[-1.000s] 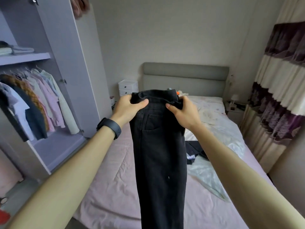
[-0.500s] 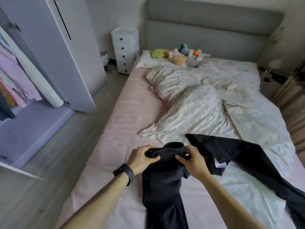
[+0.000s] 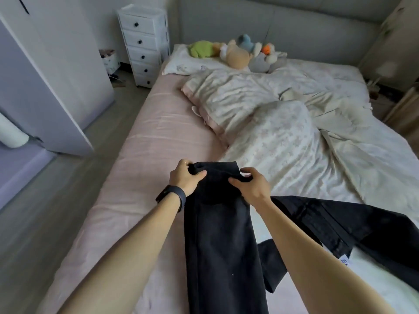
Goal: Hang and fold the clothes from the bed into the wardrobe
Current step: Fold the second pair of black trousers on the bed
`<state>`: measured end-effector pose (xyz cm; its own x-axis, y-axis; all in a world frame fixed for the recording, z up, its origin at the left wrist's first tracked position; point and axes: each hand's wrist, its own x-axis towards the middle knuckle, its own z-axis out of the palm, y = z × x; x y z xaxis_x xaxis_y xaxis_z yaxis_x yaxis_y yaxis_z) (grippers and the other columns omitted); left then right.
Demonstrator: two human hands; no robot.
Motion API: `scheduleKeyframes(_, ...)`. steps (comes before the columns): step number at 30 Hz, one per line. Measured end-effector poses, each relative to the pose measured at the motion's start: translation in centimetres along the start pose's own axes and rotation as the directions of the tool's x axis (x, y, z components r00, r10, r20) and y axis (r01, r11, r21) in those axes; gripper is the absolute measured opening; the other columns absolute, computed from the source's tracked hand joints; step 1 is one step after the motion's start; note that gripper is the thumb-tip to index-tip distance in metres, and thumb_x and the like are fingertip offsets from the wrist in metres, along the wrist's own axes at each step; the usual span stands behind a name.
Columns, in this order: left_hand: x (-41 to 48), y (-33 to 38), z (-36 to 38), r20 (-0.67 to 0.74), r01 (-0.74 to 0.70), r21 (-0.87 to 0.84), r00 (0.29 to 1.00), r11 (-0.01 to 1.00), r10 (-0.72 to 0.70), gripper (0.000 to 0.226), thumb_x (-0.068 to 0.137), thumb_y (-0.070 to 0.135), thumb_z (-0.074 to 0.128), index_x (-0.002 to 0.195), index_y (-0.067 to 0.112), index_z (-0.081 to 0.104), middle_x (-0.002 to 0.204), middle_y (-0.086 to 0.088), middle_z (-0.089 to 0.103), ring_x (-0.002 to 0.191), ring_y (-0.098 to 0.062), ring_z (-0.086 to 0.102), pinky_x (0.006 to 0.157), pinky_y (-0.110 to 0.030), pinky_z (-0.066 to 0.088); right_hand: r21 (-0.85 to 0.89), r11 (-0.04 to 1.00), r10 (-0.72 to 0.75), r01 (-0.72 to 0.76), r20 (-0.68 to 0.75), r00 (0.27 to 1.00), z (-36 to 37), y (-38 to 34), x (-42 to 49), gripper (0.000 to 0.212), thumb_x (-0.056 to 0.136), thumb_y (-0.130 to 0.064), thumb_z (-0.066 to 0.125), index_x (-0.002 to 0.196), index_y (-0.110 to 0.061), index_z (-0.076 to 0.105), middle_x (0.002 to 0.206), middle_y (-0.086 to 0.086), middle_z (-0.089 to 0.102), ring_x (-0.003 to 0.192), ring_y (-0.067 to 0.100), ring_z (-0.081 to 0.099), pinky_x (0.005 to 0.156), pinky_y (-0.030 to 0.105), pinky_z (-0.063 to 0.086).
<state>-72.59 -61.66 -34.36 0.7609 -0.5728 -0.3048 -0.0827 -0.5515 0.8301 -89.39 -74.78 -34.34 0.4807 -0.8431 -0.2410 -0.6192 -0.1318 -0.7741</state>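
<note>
Black trousers (image 3: 222, 241) lie lengthwise over the pink sheet of the bed (image 3: 145, 141), waistband away from me. My left hand (image 3: 184, 179), a black band on its wrist, grips the waistband's left corner. My right hand (image 3: 250, 188) grips the right corner. A second black garment (image 3: 344, 225) with a white label lies spread on the bed to the right, partly under my right forearm. The open wardrobe (image 3: 20, 159) shows only its lilac floor and white door (image 3: 52, 71) at the left edge.
A crumpled cream duvet (image 3: 283, 123) covers the bed's right and far half. Soft toys (image 3: 240, 53) sit on a pillow by the grey headboard. A white drawer tower (image 3: 145, 44) stands left of the bed. Bare floor (image 3: 45, 223) runs between bed and wardrobe.
Both hands brought the trousers from held up high down onto the bed. My view tilted down from the wall and wardrobe rail toward the mattress. Grip on the waistband is unchanged.
</note>
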Motion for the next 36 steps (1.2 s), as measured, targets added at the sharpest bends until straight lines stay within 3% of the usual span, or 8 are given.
scheduleKeyframes(4, 0.1, -6.1, 3.5, 0.077, -0.013, 0.091, 0.997, 0.996, 0.006, 0.085, 0.091, 0.038, 0.069, 0.158, 0.02, 0.02, 0.16, -0.002, 0.031, 0.143, -0.022, 0.037, 0.109, -0.029, 0.034, -0.107, 0.991, -0.073, 0.084, 0.1, 0.992, 2.9, 5.8, -0.5, 0.088, 0.085, -0.039, 0.075, 0.157, -0.037, 0.024, 0.168, -0.003, 0.006, 0.147, 0.022, 0.03, 0.107, 0.027, 0.033)
scheduleKeyframes(12, -17.8, -20.0, 10.6, 0.09, -0.027, 0.327, 0.996, 0.945, -0.003, 0.065, 0.101, 0.042, 0.047, 0.158, 0.032, 0.016, 0.167, 0.009, 0.004, 0.15, -0.014, 0.021, 0.111, -0.027, 0.036, -0.437, 0.86, -0.195, 0.262, 0.192, 0.962, 7.0, 21.8, -20.7, 0.068, 0.098, -0.045, 0.056, 0.158, -0.036, 0.025, 0.168, 0.0, -0.003, 0.155, 0.018, -0.006, 0.125, 0.044, 0.013)
scheduleKeyframes(19, -40.1, -28.0, 13.2, -0.016, 0.049, 0.328, 0.999, 0.943, -0.046, 0.067, 0.093, 0.021, 0.066, 0.153, 0.021, 0.035, 0.144, -0.004, 0.054, 0.127, -0.026, 0.054, 0.091, -0.037, 0.055, -0.435, 0.899, -0.013, 0.06, 0.112, 0.994, 4.3, 32.0, -42.4, 0.091, 0.073, -0.017, 0.087, 0.151, -0.011, 0.041, 0.161, 0.014, 0.031, 0.143, 0.037, 0.039, 0.103, 0.052, 0.049)
scheduleKeyframes(22, -47.1, -29.6, 14.7, -0.118, 0.191, 0.303, 0.98, 0.934, -0.162, 0.067, 0.089, 0.013, 0.068, 0.15, 0.017, 0.04, 0.127, -0.007, 0.06, 0.114, -0.026, 0.059, 0.088, -0.044, 0.055, -0.376, 0.926, 0.093, -0.04, 0.125, 0.988, 2.1, 34.9, -48.8, 0.083, 0.083, -0.009, 0.077, 0.154, -0.011, 0.033, 0.16, 0.008, 0.033, 0.143, 0.029, 0.038, 0.111, 0.044, 0.042)
scheduleKeyframes(24, -50.2, -30.9, 15.8, -0.187, 0.329, 0.115, 0.934, 0.937, -0.305, 0.059, 0.088, 0.008, 0.065, 0.143, 0.015, 0.045, 0.128, -0.004, 0.059, 0.117, -0.023, 0.058, 0.093, -0.038, 0.051, -0.335, 0.938, 0.142, -0.087, 0.144, 0.979, 1.0, 37.1, -51.5, 0.074, 0.089, -0.011, 0.071, 0.153, -0.011, 0.035, 0.156, 0.003, 0.037, 0.141, 0.022, 0.038, 0.111, 0.035, 0.04)
scheduleKeyframes(27, -54.5, -32.9, 17.1, -0.153, 0.464, -0.057, 0.871, 0.884, -0.467, 0.044, 0.085, 0.004, 0.064, 0.124, 0.021, 0.053, 0.111, 0.007, 0.064, 0.106, -0.022, 0.064, 0.081, -0.025, 0.046, -0.217, 0.942, 0.296, -0.257, 0.17, 0.94, 0.0, 40.2, -54.7, 0.058, 0.091, -0.016, 0.068, 0.145, -0.016, 0.045, 0.139, 0.003, 0.051, 0.116, 0.012, 0.051, 0.091, 0.015, 0.042)
scheduleKeyframes(32, -56.8, -36.0, 17.7, -0.125, 0.428, -0.035, 0.895, 0.903, -0.429, 0.039, 0.083, 0.004, 0.067, 0.112, 0.028, 0.056, 0.098, 0.015, 0.062, 0.091, -0.012, 0.06, 0.079, -0.025, 0.045, -0.061, 0.939, 0.342, -0.337, 0.194, 0.919, 0.3, 45.1, -56.4, 0.05, 0.086, -0.015, 0.075, 0.13, -0.02, 0.052, 0.122, -0.001, 0.061, 0.106, 0.017, 0.059, 0.087, 0.032, 0.048)
scheduleKeyframes(36, -58.1, -39.6, 17.9, -0.038, 0.471, 0.082, 0.882, 0.878, -0.47, 0.018, 0.09, 0.023, 0.068, 0.103, 0.024, 0.055, 0.095, 0.008, 0.063, 0.083, -0.009, 0.058, 0.068, -0.025, 0.042, -0.003, 0.919, 0.392, -0.394, 0.104, 0.914, 2.5, 48.1, -56.9, 0.049, 0.083, -0.022, 0.08, 0.117, -0.019, 0.046, 0.107, -0.005, 0.058, 0.094, 0.016, 0.057, 0.078, 0.03, 0.043)
